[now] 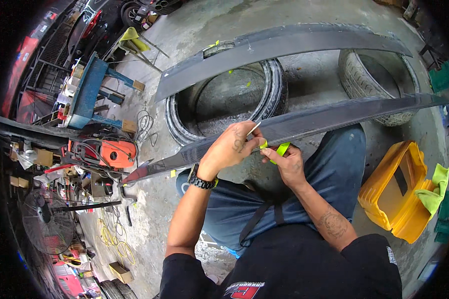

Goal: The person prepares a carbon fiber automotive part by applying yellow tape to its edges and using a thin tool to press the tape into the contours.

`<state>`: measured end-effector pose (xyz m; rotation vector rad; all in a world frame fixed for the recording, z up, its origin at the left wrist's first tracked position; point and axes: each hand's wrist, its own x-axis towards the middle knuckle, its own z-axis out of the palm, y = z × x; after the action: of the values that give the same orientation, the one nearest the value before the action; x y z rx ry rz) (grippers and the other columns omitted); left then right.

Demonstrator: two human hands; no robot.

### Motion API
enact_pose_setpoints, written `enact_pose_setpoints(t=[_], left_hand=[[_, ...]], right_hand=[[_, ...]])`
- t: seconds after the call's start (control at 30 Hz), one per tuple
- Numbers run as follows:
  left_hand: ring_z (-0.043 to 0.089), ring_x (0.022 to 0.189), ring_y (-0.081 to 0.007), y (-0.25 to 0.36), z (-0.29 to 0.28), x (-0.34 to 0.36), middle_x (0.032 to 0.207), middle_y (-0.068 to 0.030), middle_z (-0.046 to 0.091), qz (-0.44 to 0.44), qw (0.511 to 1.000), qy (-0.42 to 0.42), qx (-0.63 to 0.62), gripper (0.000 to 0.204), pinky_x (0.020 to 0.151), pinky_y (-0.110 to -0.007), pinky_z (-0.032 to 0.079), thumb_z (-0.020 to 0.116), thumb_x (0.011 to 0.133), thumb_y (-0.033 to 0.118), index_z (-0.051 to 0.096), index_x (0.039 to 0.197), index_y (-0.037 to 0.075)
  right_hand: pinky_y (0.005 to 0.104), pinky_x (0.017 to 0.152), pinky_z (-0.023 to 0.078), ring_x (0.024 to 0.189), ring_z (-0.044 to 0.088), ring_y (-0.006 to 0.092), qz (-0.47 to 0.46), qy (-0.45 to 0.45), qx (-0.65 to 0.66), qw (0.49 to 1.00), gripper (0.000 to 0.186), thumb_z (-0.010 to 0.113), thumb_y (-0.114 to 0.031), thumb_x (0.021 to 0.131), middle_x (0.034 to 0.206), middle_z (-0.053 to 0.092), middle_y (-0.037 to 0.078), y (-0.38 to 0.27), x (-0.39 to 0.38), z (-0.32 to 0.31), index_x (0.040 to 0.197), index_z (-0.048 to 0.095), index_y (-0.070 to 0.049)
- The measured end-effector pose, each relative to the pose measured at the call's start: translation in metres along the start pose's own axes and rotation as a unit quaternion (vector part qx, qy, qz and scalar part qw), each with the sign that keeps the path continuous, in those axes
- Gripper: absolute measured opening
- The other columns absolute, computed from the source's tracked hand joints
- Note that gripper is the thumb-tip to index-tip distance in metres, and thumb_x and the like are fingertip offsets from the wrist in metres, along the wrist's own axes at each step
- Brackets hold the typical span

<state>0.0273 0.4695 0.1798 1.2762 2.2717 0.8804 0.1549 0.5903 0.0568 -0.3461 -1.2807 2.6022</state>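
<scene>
Head view, carbon strip lying left–right, hands pinching tape

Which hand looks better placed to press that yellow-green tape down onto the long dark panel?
Probably the right hand: it pinches the tape at the panel edge. The left hand holds a thin stick.

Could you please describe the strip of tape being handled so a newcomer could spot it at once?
Find the long dark carbon-fibre panel lying across two tyres. At its near edge, the right hand pinches a short bright yellow-green tape strip, the only one held in fingers.
</scene>
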Motion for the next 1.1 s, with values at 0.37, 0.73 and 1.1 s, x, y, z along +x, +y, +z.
enact_pose_setpoints(t=[0.37,0.73,1.1], left_hand=[[0.060,0.072,-0.0246,-0.006,0.004,-0.005,0.082,-0.0149,0.063,0.027,0.999,0.016,-0.019,0.012,0.062,-0.037,0.044,0.069,0.089,0.009,0.064,0.092,-0.001],[0.070,0.083,-0.0330,0.033,0.045,-0.060,0.117,-0.0109,0.062,-0.014,0.970,0.205,0.130,0.026,0.069,-0.040,0.057,0.071,0.086,0.006,0.068,0.112,0.006],[0.070,0.089,-0.0308,0.025,0.049,-0.045,0.107,-0.0100,0.067,-0.047,0.971,0.224,0.071,0.018,0.075,-0.038,0.056,0.074,0.084,0.004,0.070,0.102,0.005]], right_hand=[[0.0277,0.076,0.051,0.082,0.064,0.0120,0.006,0.012,-0.004,1.000,0.014,0.072,-0.004,0.089,0.094,0.070,0.003,0.001,0.004,0.006,0.102,0.070,-0.004],[0.0305,0.078,0.054,0.088,0.067,0.0154,0.009,0.015,0.019,1.000,0.016,0.067,-0.005,0.092,0.101,0.072,0.006,-0.003,0.000,0.003,0.107,0.068,-0.002],[0.0308,0.076,0.054,0.088,0.068,0.0158,0.005,-0.012,0.015,1.000,0.016,0.067,-0.005,0.092,0.101,0.072,0.006,0.000,0.003,-0.002,0.107,0.068,-0.002]])
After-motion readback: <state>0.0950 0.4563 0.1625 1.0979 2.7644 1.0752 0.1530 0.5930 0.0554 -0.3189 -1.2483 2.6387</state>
